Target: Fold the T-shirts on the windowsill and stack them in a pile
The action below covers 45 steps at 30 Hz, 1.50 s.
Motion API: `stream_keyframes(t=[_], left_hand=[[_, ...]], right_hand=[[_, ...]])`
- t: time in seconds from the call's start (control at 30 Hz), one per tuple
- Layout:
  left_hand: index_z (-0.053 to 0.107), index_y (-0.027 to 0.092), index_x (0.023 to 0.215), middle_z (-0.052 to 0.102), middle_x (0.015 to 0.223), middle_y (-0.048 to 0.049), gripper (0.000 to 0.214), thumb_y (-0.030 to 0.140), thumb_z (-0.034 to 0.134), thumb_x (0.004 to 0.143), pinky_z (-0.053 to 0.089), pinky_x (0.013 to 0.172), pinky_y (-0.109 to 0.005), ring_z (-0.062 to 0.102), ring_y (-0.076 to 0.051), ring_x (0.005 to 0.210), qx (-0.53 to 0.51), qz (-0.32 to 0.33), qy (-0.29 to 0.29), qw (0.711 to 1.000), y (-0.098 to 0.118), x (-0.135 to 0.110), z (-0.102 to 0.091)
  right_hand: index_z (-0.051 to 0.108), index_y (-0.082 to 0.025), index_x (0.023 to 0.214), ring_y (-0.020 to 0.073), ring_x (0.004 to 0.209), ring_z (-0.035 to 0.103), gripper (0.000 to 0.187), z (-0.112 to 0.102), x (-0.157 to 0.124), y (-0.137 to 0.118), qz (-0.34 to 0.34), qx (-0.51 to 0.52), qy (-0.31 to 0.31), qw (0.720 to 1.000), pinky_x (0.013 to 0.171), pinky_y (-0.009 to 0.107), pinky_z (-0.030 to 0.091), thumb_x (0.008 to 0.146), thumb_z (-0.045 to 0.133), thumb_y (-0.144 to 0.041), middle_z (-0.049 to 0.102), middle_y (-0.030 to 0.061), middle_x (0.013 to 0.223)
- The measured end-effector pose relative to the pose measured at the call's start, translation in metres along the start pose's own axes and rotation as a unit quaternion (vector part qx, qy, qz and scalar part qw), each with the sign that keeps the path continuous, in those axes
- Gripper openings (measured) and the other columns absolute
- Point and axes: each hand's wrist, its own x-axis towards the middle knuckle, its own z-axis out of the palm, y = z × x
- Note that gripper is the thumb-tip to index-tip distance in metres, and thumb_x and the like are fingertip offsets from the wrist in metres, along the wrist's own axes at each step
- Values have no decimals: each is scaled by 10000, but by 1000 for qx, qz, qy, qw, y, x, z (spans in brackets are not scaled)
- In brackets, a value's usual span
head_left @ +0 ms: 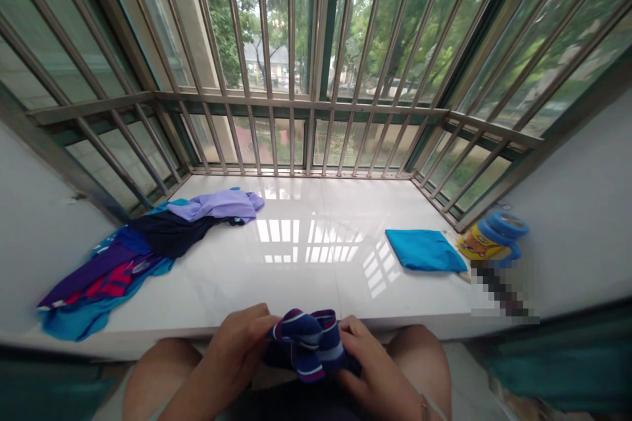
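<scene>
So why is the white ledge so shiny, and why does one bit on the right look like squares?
In the head view, window light makes bright glare on the glossy white sill; a pixelated blur covers something at right; the wide lens bends the metal window bars.

Head-worn camera, one view, taken from above the person's lap. Faces forward and down, out across a white tiled window ledge (pixel 296 283) toward steel window bars (pixel 291 26), with trees (pixel 222 13) far beyond. Wide lens. Left hand (pixel 237 348) and right hand (pixel 375 368) very near, along bottom edge; ledge at middle distance; plastered side walls (pixel 44 237) closing both edges.
</scene>
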Motion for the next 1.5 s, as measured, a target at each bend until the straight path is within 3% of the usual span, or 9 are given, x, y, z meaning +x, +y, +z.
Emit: stream_keyframes(t=[0.17, 0.4, 0.57, 0.73, 0.87, 1.0, 1.27, 1.37, 1.5], left_hand=[[738, 429, 1189, 745, 787, 51, 305, 486, 818, 901, 584, 616, -269, 725, -213, 672, 114, -45, -38, 992, 26, 0, -26], [765, 476, 1211, 804, 1001, 31, 426, 226, 621, 896, 618, 771, -265, 767, -226, 873, 111, -156, -88, 978, 14, -18, -24], [761, 266, 902, 777, 944, -49, 255, 233, 525, 811, 605, 877, -361, 747, -263, 935, 92, -306, -44, 946, -51, -34, -1], [711, 261, 1058, 808, 969, -33, 311, 353, 422, 989, 617, 812, -332, 779, -244, 951, 103, -376, 85, 917, -82, -68, 25], [690, 275, 1129, 827, 957, -36, 261, 282, 458, 1010, 615, 751, -312, 800, -236, 867, 259, -263, 170, 913, -76, -105, 11], [725, 289, 1053, 824, 912, -47, 177, 272, 573, 963, 602, 731, -321, 792, -244, 832, 369, -50, 86, 924, -63, -115, -36], [736, 293, 885, 780, 859, -31, 234, 441, 590, 992, 543, 655, -300, 738, -223, 795, 460, 6, 85, 884, -67, -56, -130], [712, 238, 814, 726, 765, 12, 447, 559, 479, 1019, 471, 655, -219, 687, -164, 750, 489, -47, 77, 868, -87, 0, -156], [728, 53, 1000, 681, 846, 24, 773, 644, 235, 1070, 468, 867, -241, 693, -154, 908, 481, -171, -5, 860, -129, 113, -164]], right_hand=[[697, -253, 1242, 232, 1113, 713, 265, 9, -7, 13, -23, 71, 107, 991, 975, 324, 580, 1079, 505, -334, 743, 93, 1229], [627, -259, 1193, 203, 861, 759, 178, 12, -19, 15, -39, 6, 291, 956, 763, 265, 615, 1053, 523, -293, 773, 38, 1006], [596, -269, 1179, 207, 865, 759, 242, 10, -23, 24, -91, -58, 290, 951, 778, 286, 615, 972, 509, -178, 764, 38, 999], [645, -249, 1061, 201, 812, 760, 210, 19, -22, 50, -24, -104, 176, 979, 749, 285, 591, 936, 489, -187, 767, 23, 919], [709, -262, 1101, 231, 919, 781, 296, 19, -40, 83, 20, -128, 121, 984, 832, 324, 615, 884, 522, -189, 805, 38, 1021], [741, -292, 1201, 309, 1049, 773, 435, 0, -60, 110, 28, -182, 217, 959, 919, 436, 632, 827, 543, -191, 805, 71, 1130], [729, -300, 1240, 268, 943, 727, 280, -91, -33, 76, -80, -263, 386, 880, 867, 418, 596, 1022, 557, -265, 739, 76, 1035], [740, -259, 1156, 257, 1022, 705, 216, -136, 28, 60, -125, -295, 430, 844, 948, 408, 567, 1049, 555, -287, 729, 84, 1069], [732, -132, 1191, 195, 1061, 696, 361, -195, 156, 52, -7, -340, 301, 891, 972, 334, 512, 1122, 447, -344, 726, 94, 1108]])
